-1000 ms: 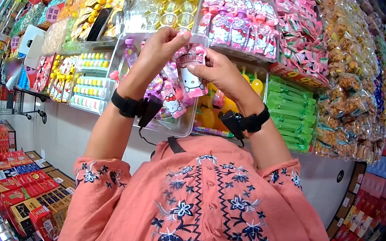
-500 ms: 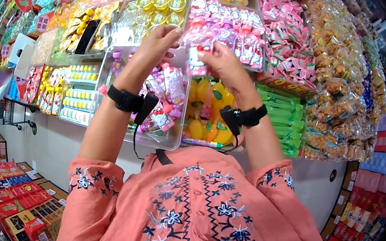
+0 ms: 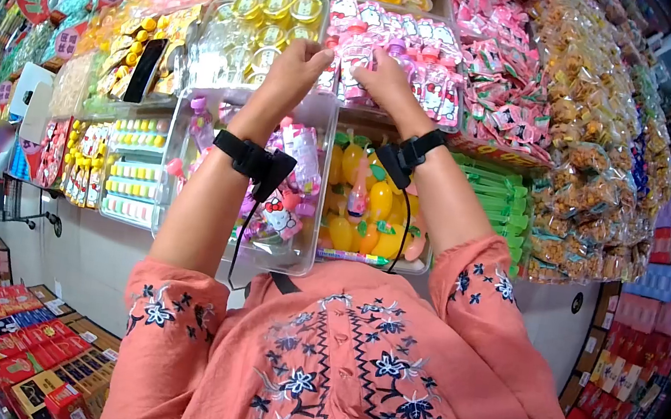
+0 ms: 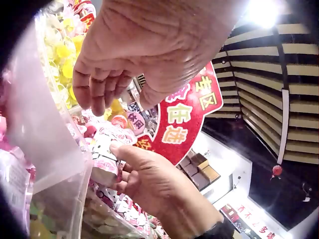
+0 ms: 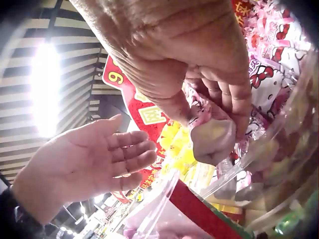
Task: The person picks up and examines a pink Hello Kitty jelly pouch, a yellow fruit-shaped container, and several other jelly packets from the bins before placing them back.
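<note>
My right hand [image 3: 391,89] pinches a pink spouted pouch [image 5: 214,139] with a white cartoon cat on it, thumb on one side and fingers on the other. It holds the pouch among the row of upright pink and purple pouches [image 3: 438,91] in the back tray. To its left, my left hand [image 3: 294,75] hovers with relaxed fingers. The right wrist view shows the left palm empty and apart from the pouch. Nearer my body stands a clear plastic bin [image 3: 277,261] with several similar pouches [image 3: 279,212] lying loose.
Yellow jelly cups [image 3: 271,25] fill a tray behind the left hand. Right of the bin lie yellow mango-shaped packs [image 3: 387,238] and green tubes [image 3: 491,197]. Bagged snacks [image 3: 591,160] are heaped farther right. A black phone [image 3: 145,70] rests on the packets at left.
My right hand has carried the pouch from over the clear bin forward and right to the back row. The left hand, first close by the pouch, has come away from it.
</note>
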A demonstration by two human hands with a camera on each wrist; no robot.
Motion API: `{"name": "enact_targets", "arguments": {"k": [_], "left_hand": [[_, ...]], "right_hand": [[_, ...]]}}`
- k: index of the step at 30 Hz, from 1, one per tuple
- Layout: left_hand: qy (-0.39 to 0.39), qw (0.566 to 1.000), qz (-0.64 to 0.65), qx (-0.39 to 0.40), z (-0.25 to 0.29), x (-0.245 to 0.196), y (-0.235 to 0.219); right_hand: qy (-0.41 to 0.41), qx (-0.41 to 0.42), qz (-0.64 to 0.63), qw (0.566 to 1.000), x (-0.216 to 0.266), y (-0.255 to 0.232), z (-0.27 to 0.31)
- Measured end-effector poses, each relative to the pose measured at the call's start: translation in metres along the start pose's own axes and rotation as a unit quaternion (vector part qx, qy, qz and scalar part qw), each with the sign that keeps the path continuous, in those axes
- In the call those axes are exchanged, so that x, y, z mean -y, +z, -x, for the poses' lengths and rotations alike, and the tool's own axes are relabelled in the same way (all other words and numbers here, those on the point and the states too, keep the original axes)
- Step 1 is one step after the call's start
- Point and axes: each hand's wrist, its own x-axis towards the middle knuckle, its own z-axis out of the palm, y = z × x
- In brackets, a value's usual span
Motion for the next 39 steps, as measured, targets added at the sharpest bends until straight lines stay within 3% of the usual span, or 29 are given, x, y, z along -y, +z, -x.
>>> {"name": "enact_targets", "arguments": {"k": [1,2,5,10,19,22,25,28,34,37,39], "left_hand": [[0.000,1.000,-0.007,0.000,-0.002,0.002,0.001],[0.002,1.000,-0.009,0.001,-0.003,0.004,0.002],[0.012,1.000,-0.015,0.001,-0.011,0.019,0.009],[0.049,0.997,-0.048,-0.030,-0.020,0.034,0.024],[0.041,0.992,-0.113,0.029,-0.017,0.023,0.030],[0.030,0.987,-0.154,0.046,-0.018,0.025,0.032],[0.053,0.983,-0.161,0.072,-0.020,0.029,0.035],[0.071,0.980,-0.163,0.086,-0.021,0.030,0.035],[-0.002,0.990,-0.107,0.089,-0.012,0.012,0.025],[0.024,0.988,-0.126,0.084,-0.017,0.020,0.025],[0.035,0.985,-0.147,0.084,-0.019,0.025,0.024]], "right_hand": [[-0.020,-0.016,0.019,1.000,-0.005,0.004,-0.003],[0.016,0.049,0.027,0.998,-0.010,0.003,-0.011],[0.059,0.038,0.007,0.997,-0.002,0.007,-0.008],[0.061,0.028,0.021,0.998,0.001,0.015,-0.010],[-0.039,-0.028,0.129,0.990,-0.002,0.023,-0.008],[-0.045,-0.040,0.123,0.991,-0.010,0.024,-0.010],[0.010,0.001,0.127,0.992,-0.012,0.020,-0.009],[0.009,0.003,0.096,0.995,-0.021,0.020,-0.013],[0.035,0.007,0.012,0.999,-0.016,0.017,-0.007],[0.085,0.018,-0.016,0.996,-0.004,0.011,-0.002],[0.109,0.020,-0.113,0.987,-0.006,0.014,-0.002]]}}
